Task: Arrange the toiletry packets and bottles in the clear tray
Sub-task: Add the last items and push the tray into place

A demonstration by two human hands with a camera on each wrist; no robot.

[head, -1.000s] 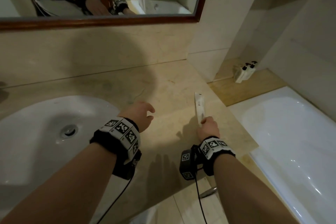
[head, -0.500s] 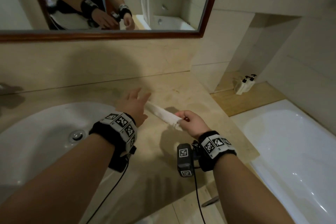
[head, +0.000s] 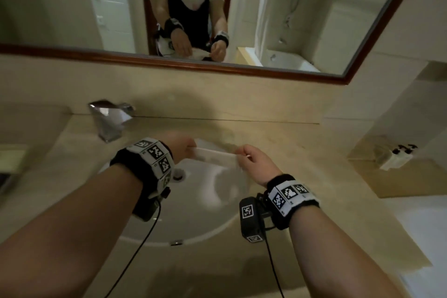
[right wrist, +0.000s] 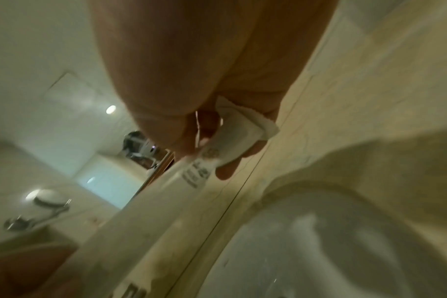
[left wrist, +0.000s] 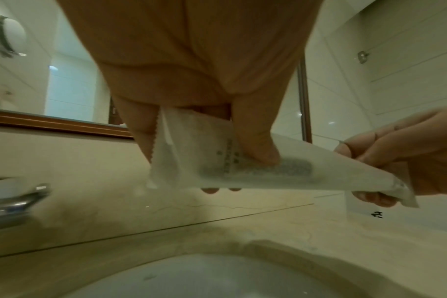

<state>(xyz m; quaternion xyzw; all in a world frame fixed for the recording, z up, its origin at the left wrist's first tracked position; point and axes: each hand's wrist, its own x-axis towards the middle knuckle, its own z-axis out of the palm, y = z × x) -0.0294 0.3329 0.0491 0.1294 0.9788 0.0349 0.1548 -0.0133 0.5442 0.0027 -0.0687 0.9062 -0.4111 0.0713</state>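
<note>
Right now a long white toiletry packet [head: 214,157] hangs in the air over the far half of the white sink basin [head: 205,201], its long axis running left to right and dipping slightly toward the right end. At its left end the left hand [head: 180,146] pinches it between thumb and fingers [left wrist: 255,145], which close over the serrated edge; at its right end the right hand [head: 256,163] curls its fingers [right wrist: 225,171] round the other sealed edge. Printed text on the wrapper is too blurred to read. Beneath lies a beige marble desk [head: 278,138], with a chrome faucet [head: 108,118] at the far left of the basin. A wood-framed mirror [head: 266,7] spans the far wall, and two small white bottles [head: 396,157] stand on a ledge at far right.
</note>
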